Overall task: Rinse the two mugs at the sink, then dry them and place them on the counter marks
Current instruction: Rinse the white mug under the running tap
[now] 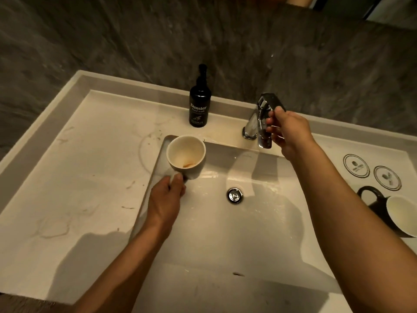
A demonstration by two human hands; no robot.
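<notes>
Bench [67, 199]: pale stone top, stained with faint brown rings, filling the left and lower frame.

Sink [259, 233]: white basin at centre, drain [235, 195] in the middle; no water seen running.

Black mug [388, 211]: right edge of the frame, lying tilted on the bench below two round marks [372, 171]. Glazed, hard, likely breakable; loop handle at its upper left the likely hold.

White mug [186, 157]: centre left, over the sink's back left corner, brown dregs inside. Ceramic, rigid, moderately heavy by judgement; slippery once wet, chips if knocked on the basin; handle the safest hold.

Soap bottle [200, 102]: dark, upright, upper centre.

Tap [261, 118]: chrome, right of the bottle.

Left hand [165, 199]: grip closed on the white mug's handle, thumb on top.

Right hand [287, 134]: grip curled on the tap lever, thumb above, fingers beneath.
</notes>
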